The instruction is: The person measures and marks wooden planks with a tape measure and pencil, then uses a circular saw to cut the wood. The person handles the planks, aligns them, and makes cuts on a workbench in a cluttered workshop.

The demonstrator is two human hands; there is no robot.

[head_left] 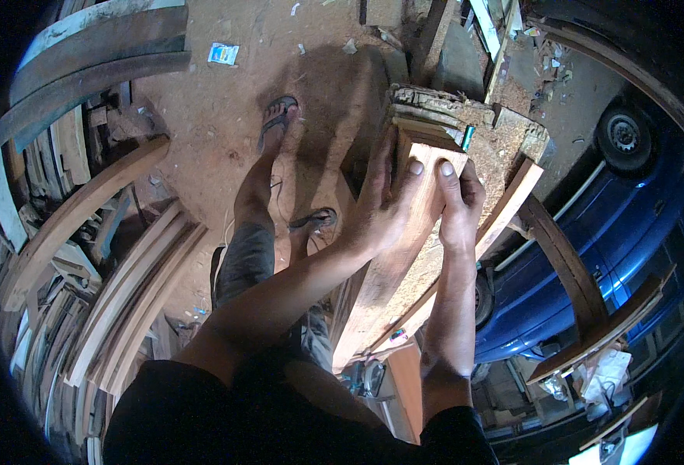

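Note:
Both my hands grip the far end of a long light-brown wooden beam (392, 267), which slants from the workbench toward my body. My left hand (384, 205) wraps its left side, with the thumb lying on the top face. On the opposite side is my right hand (460, 205), its thumb beside the left one and its fingers bent over the edge. The undersides of both grips are hidden. Just past the right fingers, a small green cylindrical piece (467, 138) stands up. Under the beam is a rough workbench (505, 143) strewn with sawdust.
Stacked planks (137, 302) and curved timbers (86, 217) fill the left side. A blue car (574, 256) stands at the right, with a dark wooden post (570, 271) before it. A small colourful object (398, 335) lies near the beam's near end. Blue-white packet (223, 53) on the dirt floor.

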